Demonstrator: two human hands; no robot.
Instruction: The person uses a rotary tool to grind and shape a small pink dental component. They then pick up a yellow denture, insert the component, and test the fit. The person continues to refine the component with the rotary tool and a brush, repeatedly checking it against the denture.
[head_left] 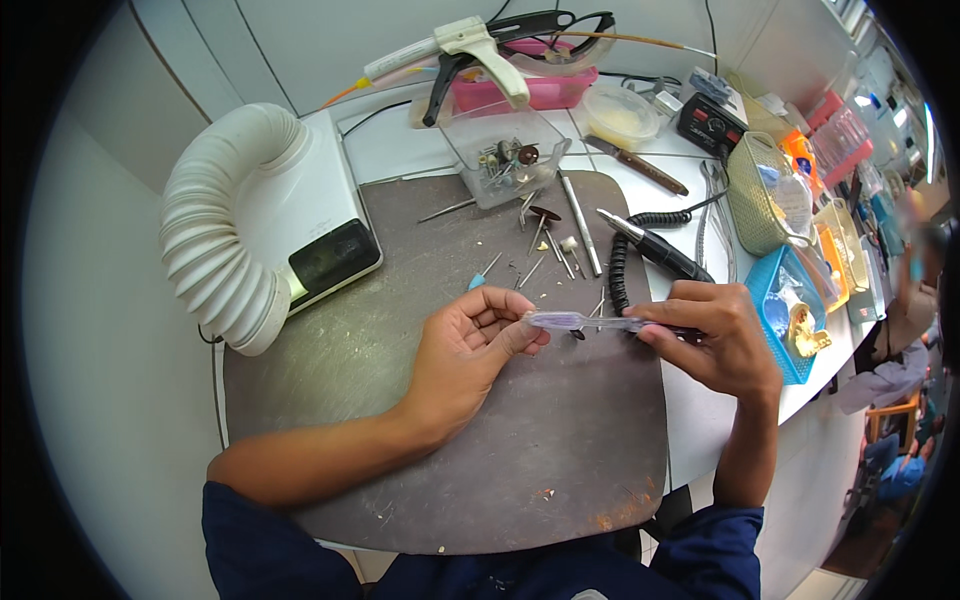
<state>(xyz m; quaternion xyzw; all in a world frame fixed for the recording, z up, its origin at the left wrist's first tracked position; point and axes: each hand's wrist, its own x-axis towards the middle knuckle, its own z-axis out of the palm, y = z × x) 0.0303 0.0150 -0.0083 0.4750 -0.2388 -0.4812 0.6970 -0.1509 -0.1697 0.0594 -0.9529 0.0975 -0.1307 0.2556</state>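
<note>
My right hand (715,335) grips the dark handle of a small brush with pale lilac bristles, which looks like a toothbrush (565,320). It lies level above the mat, bristle end to the left. My left hand (475,340) is closed in a pinch at that bristle end, thumb against the fingertips. Whatever sits between those fingertips is hidden. Just beyond my hands, several thin burs and a blue-tipped one (477,281) lie scattered with a dark disc on a shank (545,214). A rotary handpiece (655,245) with a coiled black cord rests beyond my right hand.
A white ribbed suction hose (215,225) arches at the left from a white box. A clear bin (505,150) of burs stands at the mat's far edge. Behind it are a white-handled dispensing gun (480,55) and a pink tray (560,92). Baskets, one blue (785,340), line the right.
</note>
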